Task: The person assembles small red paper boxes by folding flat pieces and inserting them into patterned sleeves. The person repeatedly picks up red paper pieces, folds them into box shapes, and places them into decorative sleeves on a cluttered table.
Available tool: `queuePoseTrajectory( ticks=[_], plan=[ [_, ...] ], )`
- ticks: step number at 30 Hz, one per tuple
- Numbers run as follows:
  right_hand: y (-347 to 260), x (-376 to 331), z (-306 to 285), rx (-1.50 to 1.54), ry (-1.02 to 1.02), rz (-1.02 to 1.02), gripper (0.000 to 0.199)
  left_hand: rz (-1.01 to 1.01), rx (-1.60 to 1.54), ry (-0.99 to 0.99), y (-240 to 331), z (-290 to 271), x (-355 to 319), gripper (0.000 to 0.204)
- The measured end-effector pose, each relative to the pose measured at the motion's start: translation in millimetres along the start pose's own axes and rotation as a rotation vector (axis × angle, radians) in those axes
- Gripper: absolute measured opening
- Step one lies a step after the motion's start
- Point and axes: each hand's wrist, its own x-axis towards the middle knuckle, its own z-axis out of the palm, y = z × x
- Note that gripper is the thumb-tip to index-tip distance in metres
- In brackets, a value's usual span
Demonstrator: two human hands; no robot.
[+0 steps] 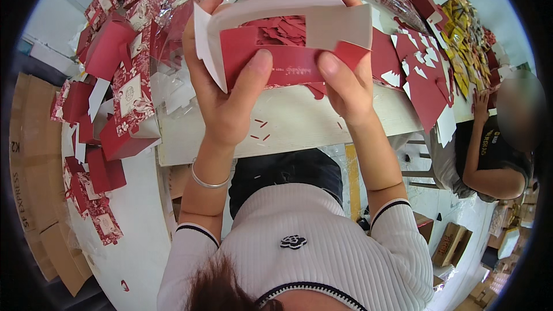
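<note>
1. From here I see the red-and-white carton (pixel 288 60) raised over the bench (pixel 276 129), tilted so its hollow side faces up.
2. The left hand (pixel 224 98) and right hand (pixel 348 89) each have a grip on one end of it, thumbs pressed against the red front strip.
3. I judge it partly formed: walls stand, but pale flaps (pixel 209 49) spread outward, unclosed.
4. Red scraps (pixel 282 30) show through its opening; I can't tell whether inside or beyond.
5. Boxes (pixel 109 49) heap at left, looking further along; red card sheets (pixel 426 101) lie flat at right.
</note>
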Motion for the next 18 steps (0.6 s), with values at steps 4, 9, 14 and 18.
queuePoseTrajectory(
  ticks=[4, 9, 14, 18],
  plan=[
    [2, 4, 13, -0.069, 0.195, -0.072, 0.060, 0.055, 0.037, -0.040, -3, -1, 5, 0.060],
    [-3, 5, 7, -0.041, 0.184, -0.143, 0.058, -0.017, -0.477, -0.201, 3, -6, 5, 0.058],
    [1, -1, 12, -0.019, 0.146, -0.149, 0.058, -0.013, -0.214, -0.271, -1, -16, 7, 0.056],
    [5, -2, 11, -0.190, 0.032, -0.220, 0.058, -0.044, -0.111, -0.221, 0, -17, 6, 0.058]
  ],
)
